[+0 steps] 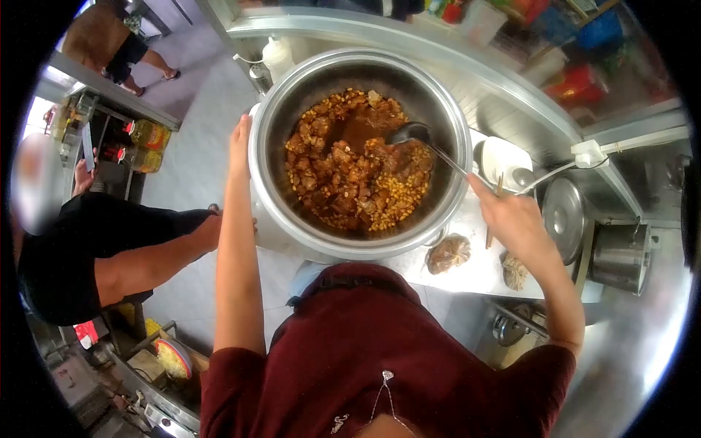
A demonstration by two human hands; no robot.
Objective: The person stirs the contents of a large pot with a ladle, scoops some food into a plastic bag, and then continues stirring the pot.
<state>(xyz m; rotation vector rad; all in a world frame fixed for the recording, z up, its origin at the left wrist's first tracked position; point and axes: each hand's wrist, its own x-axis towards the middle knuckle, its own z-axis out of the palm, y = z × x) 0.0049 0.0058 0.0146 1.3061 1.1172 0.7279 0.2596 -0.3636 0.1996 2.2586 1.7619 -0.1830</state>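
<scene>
A large round metal pot (261,182) holds brown chunks of what looks like braised meat, with yellow beans and dark sauce (350,124). At the pot's left side, my left hand (239,146) grips the outer edge, its fingers partly hidden there. My right hand (511,219) is closed around the thin handle of a ladle (451,162). The ladle's dark bowl rests tilted in the food at the right part of the pot.
Right of the pot are tied plastic bags (448,254), chopsticks (490,235), a round lid (564,219) and a steel pot (621,255). A white squeeze bottle (277,57) stands behind. On the left sits a person (80,248) with a phone, near oil bottles (150,136).
</scene>
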